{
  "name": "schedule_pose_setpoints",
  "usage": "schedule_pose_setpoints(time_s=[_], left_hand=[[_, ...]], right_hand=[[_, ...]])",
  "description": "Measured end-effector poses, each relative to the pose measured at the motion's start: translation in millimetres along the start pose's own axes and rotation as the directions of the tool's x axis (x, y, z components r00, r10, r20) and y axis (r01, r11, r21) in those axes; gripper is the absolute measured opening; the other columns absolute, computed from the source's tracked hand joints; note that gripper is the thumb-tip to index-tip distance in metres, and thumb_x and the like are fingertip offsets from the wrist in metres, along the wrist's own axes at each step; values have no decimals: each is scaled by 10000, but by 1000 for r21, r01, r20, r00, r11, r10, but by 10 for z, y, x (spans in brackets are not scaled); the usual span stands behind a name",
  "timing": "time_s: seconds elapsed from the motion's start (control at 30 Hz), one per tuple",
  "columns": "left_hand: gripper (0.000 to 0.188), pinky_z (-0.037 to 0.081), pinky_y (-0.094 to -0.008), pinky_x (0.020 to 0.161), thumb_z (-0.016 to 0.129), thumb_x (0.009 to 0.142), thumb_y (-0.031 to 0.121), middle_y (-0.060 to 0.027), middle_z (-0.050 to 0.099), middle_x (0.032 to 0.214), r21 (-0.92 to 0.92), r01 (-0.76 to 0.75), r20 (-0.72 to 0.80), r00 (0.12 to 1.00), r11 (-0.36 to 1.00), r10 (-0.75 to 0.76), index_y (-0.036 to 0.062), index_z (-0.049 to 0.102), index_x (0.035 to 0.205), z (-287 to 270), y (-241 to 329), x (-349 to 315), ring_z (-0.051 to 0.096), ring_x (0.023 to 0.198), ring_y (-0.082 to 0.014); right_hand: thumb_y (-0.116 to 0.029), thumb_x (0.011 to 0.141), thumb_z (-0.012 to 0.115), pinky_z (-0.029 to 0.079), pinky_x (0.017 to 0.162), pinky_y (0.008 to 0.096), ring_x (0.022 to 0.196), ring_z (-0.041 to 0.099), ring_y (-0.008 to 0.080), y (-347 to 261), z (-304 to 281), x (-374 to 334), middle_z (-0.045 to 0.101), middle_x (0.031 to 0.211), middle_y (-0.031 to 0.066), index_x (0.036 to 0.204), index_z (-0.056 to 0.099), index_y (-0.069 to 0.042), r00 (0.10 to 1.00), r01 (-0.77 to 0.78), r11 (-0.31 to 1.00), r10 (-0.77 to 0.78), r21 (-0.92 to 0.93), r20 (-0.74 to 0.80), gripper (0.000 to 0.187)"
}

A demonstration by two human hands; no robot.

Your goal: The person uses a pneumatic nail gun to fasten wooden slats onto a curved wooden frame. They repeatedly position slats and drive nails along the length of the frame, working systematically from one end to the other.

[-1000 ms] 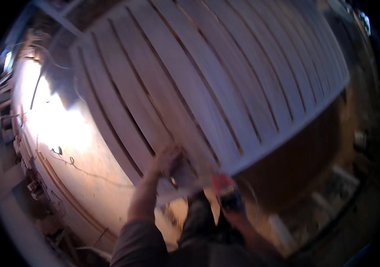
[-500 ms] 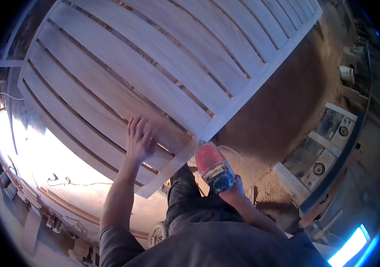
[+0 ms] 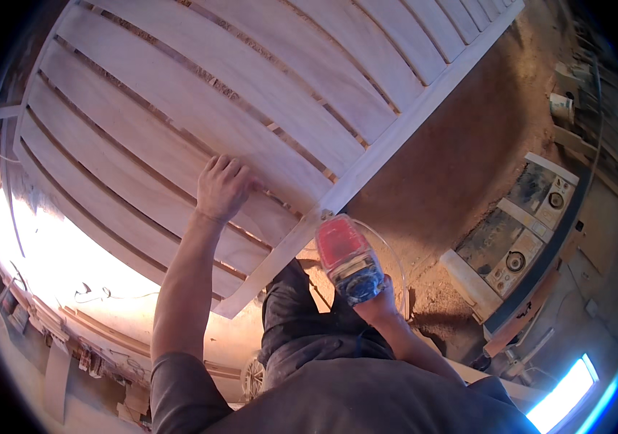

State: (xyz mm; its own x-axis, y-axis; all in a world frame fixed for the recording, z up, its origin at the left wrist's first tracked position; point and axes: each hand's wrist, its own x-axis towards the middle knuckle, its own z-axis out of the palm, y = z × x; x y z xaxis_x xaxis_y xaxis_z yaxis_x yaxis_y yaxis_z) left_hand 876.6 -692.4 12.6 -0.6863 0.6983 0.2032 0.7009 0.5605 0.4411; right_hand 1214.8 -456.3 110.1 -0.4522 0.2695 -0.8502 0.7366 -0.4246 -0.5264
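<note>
A large pale wooden slatted panel (image 3: 273, 94), with gaps between its slats, fills the upper left and middle. My left hand (image 3: 223, 189) rests on a slat near the panel's close corner, fingers bent and thumb apart, holding nothing visible. In my right hand (image 3: 380, 302) is a dusty power sander (image 3: 341, 242), red at the front and dark blue at the back. Its front end is at the outer edge of the panel's frame rail (image 3: 388, 148). The sander's underside is hidden. A thin cord (image 3: 396, 253) loops beside it.
To the right stands a dusty bench-like unit (image 3: 515, 239) with round dark fittings. A white bucket (image 3: 561, 107) sits farther back. Long boards (image 3: 106, 333) lie at lower left, with a spoked wheel (image 3: 253, 379) near my legs. Brown dust covers the floor.
My left hand has moved slightly up the panel and its fingers are more bent. The panel appears shifted a little left in view. My right hand still holds the sander near the rail.
</note>
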Motion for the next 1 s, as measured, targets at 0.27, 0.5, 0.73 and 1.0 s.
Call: schedule_pose_setpoints(time_s=[0.27,0.5,0.73,1.0], left_hand=[[299,533,-399,796,823,738,269,-51,601,787,-39,26,-42,999,999,-28,107,573,728,-13,-8,-32,619,826,-252],[274,532,-389,827,809,752,266,-43,623,852,-80,25,-42,999,996,-28,108,588,788,-34,-53,-82,621,872,-240],[256,530,-383,824,794,733,228,-36,600,832,-91,20,-110,993,996,-30,107,578,796,48,-84,-146,606,866,-240],[258,529,-394,818,782,719,217,-42,564,799,-162,31,-122,991,986,-51,102,563,792,126,-87,-146,578,841,-251]], right_hand=[[-132,938,729,556,955,403,1124,697,227,-625,122,30,728,1230,87,1270,693,-104,936,315,569,-317,-760,150,335],[-186,933,711,501,1043,459,1225,650,300,-1066,240,86,722,1259,88,1285,682,-93,932,311,431,-313,-847,183,365],[-205,849,792,519,994,429,1156,676,288,-1063,129,139,737,1202,106,1235,691,-76,924,326,433,-335,-841,186,420],[-219,697,900,576,786,422,921,755,365,-1614,32,199,770,972,168,1225,720,-68,827,503,173,-381,-847,414,578]])
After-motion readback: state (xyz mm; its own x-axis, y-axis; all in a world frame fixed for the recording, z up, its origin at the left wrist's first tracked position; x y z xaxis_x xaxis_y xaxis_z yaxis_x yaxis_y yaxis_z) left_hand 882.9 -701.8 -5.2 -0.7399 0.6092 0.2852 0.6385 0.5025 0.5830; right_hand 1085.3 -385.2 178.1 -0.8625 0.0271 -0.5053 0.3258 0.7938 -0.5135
